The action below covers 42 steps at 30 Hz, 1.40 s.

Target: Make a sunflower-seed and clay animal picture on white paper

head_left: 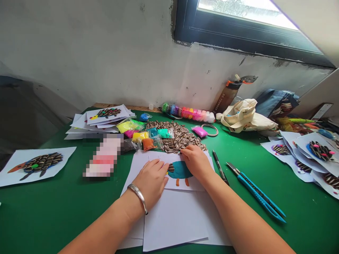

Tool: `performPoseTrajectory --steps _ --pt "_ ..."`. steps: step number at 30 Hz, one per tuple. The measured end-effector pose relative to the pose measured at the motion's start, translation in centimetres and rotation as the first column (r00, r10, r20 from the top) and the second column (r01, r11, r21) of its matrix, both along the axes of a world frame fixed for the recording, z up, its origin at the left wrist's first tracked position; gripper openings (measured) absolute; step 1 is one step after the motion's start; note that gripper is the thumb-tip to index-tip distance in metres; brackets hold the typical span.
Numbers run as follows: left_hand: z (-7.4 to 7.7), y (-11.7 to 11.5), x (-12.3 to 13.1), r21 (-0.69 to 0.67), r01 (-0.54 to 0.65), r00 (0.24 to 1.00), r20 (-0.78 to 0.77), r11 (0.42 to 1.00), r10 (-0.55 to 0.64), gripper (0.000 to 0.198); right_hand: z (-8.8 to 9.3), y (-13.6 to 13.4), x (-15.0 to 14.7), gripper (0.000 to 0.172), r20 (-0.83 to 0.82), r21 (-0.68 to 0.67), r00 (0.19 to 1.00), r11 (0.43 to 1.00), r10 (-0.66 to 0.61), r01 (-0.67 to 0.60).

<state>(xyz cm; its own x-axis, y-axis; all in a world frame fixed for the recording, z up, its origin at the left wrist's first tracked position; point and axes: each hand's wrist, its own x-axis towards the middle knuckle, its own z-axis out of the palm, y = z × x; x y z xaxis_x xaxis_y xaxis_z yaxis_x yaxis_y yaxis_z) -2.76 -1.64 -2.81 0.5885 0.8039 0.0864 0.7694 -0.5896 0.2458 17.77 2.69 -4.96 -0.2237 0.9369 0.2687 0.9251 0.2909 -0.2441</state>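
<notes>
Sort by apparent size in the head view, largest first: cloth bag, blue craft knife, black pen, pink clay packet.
Cloth bag, blue craft knife, then black pen and pink clay packet, which look too alike to rank.

Craft workroom, seemingly: green-topped work table [299, 225] held sunflower-seed animal collages [320, 151] and bright modelling-clay packets [125, 126]; rough grey plaster wall [106, 53], dark-framed window [233, 26].

A metal bangle [139, 198] is gleaming, and teal clay [180, 170] is showing a smooth matt surface on matt white paper [174, 222]. Striped seeds [177, 135] are shining faintly, while a plastic knife handle [255, 192] is glinting.
</notes>
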Motion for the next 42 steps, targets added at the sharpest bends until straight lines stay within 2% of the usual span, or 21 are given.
performPoseTrajectory --steps 13,15,18,24,29,33,37,42 --pt "0.0 -0.1 0.1 -0.010 -0.014 1.000 0.000 1.000 0.014 0.028 -0.2 -0.3 -0.3 0.020 0.080 0.058 0.997 0.998 0.013 -0.018" --pt "0.1 -0.1 0.2 -0.017 -0.013 1.000 -0.004 1.000 0.013 0.029 0.0 -0.5 -0.3 0.021 0.036 0.094 0.999 0.995 0.013 -0.016" --pt "0.2 -0.1 0.2 -0.036 -0.007 1.000 -0.010 0.999 0.007 0.029 0.6 -0.9 -0.3 0.020 -0.140 0.139 0.990 0.990 0.009 0.011" --pt "0.5 -0.1 0.2 -0.039 -0.009 1.000 0.002 0.999 0.009 0.026 2.6 -3.3 -1.0 0.016 -0.499 0.014 0.866 1.000 0.023 -0.018" --pt "0.5 -0.2 0.2 -0.016 -0.009 1.000 0.018 1.000 0.009 0.021 4.1 -5.8 -2.5 0.015 -0.653 -0.068 0.756 0.992 0.039 -0.110" --pt "0.6 -0.3 0.2 -0.013 -0.009 1.000 0.029 1.000 0.010 0.020 3.6 -7.3 -3.0 0.015 -0.711 -0.174 0.703 0.970 -0.005 -0.169" --pt "0.7 -0.3 0.1 -0.028 -0.005 0.999 0.035 1.000 0.006 0.023 2.4 -7.4 -2.7 0.014 -0.739 -0.228 0.673 0.955 -0.041 -0.192" --pt "0.7 -0.2 -0.1 -0.018 0.010 1.000 0.025 1.000 -0.009 0.030 1.6 -6.6 -2.2 0.015 -0.669 -0.254 0.743 0.944 -0.015 -0.209"
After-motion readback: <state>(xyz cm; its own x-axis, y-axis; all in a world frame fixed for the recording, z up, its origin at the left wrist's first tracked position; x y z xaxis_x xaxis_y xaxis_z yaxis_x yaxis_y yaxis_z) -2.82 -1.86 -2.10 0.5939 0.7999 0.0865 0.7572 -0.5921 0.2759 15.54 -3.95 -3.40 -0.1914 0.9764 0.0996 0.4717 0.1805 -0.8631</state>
